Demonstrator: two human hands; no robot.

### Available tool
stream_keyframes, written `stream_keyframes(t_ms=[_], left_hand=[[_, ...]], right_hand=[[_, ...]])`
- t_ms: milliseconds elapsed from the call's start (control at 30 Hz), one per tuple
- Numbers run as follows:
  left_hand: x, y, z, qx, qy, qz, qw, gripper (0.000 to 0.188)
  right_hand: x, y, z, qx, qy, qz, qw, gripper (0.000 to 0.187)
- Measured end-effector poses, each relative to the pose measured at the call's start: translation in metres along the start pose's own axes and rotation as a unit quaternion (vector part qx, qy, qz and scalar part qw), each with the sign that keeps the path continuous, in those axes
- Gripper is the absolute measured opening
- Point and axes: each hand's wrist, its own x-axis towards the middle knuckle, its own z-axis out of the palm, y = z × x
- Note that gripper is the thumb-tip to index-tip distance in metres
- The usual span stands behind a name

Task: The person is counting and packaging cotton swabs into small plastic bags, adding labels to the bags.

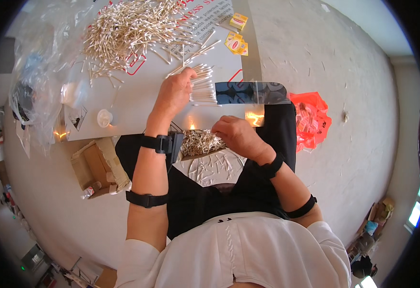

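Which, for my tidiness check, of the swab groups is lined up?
The row at the left hand, laid parallel; the far pile and boxed swabs lie jumbled.

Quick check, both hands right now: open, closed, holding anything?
Left hand: fingers bent, at the row of cotton swabs; grip cannot be told.
Right hand: fingers curled near the boxed swabs; hold cannot be told.

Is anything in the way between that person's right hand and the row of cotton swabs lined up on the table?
Nothing visible: only part of the table lies between the right hand and the row of cotton swabs. The left hand is at the row's left side, not between.
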Motion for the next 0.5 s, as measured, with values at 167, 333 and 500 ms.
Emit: stream_keyframes(t_ms=[167, 333, 500], left_hand=[[0.009, -0.001, 0.0, 0.183, 0.026, 0.055, 0.981, 0.01], [0.008, -0.002, 0.01, 0.289, 0.008, 0.092, 0.953, 0.011], [0.0, -0.002, 0.012, 0.295, 0.075, 0.151, 0.941, 0.009]], right_hand=[[0.004, -0.006, 0.017, -0.078, 0.002, -0.009, 0.997, 0.008], [0.008, -0.01, 0.022, -0.037, 0.042, 0.065, 0.996, 0.01], [0.01, -0.006, 0.026, 0.062, 0.161, 0.174, 0.969, 0.011]])
